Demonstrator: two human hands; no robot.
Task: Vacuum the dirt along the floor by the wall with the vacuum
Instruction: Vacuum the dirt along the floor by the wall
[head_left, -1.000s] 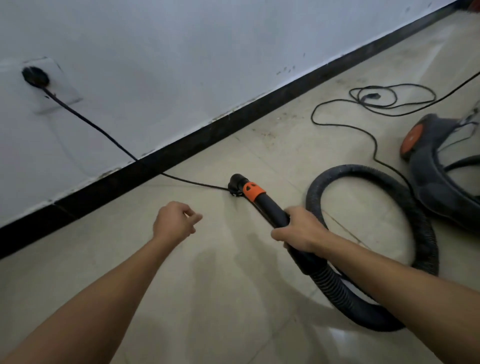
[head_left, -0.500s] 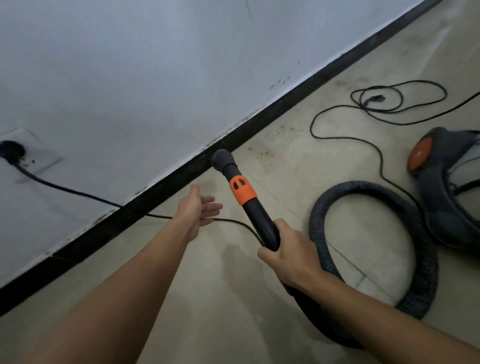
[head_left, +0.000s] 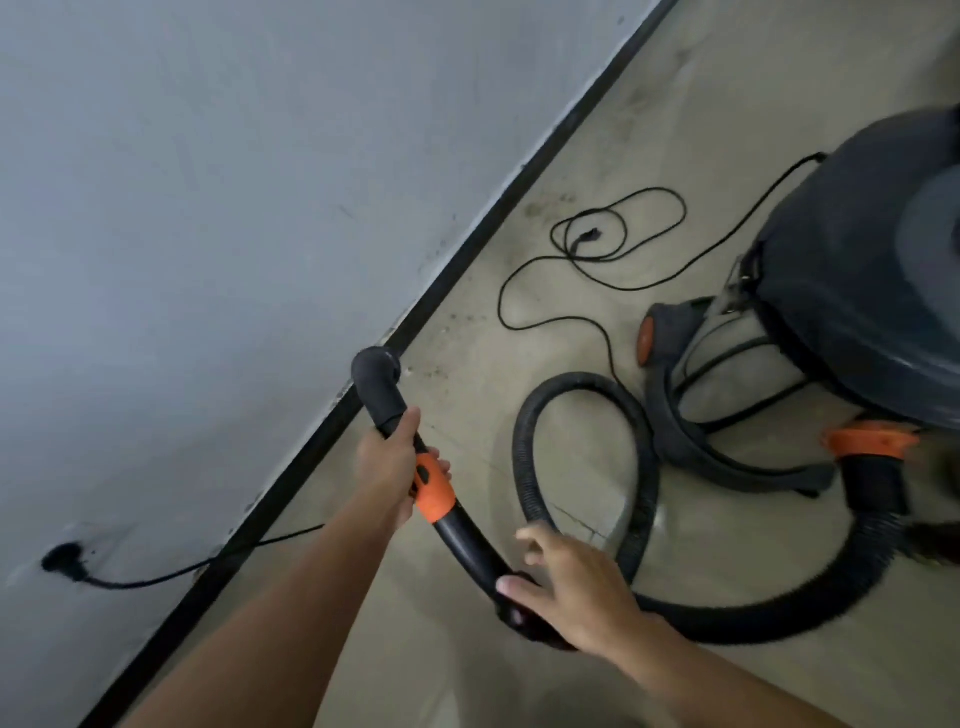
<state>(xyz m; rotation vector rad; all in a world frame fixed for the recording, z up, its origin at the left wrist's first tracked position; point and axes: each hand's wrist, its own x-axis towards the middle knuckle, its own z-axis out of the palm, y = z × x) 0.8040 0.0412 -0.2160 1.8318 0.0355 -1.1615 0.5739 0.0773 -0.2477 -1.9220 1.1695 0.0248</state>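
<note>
Okay, head view: my left hand (head_left: 397, 465) is wrapped around the vacuum wand (head_left: 467, 540) just above its orange collar (head_left: 434, 491). My right hand (head_left: 574, 590) grips the wand lower down, thumb and palm on it, fingers partly lifted and blurred. The nozzle (head_left: 376, 371) sits at the black baseboard (head_left: 467, 249) where floor (head_left: 519, 665) meets wall (head_left: 234, 208). Dirt specks (head_left: 441, 358) lie on the floor along the baseboard just beyond the nozzle. The hose (head_left: 639, 467) loops back to the vacuum body (head_left: 857, 270). The power cord (head_left: 587, 291) lies coiled near the wall; the plug (head_left: 65, 561) is in the wall.
</note>
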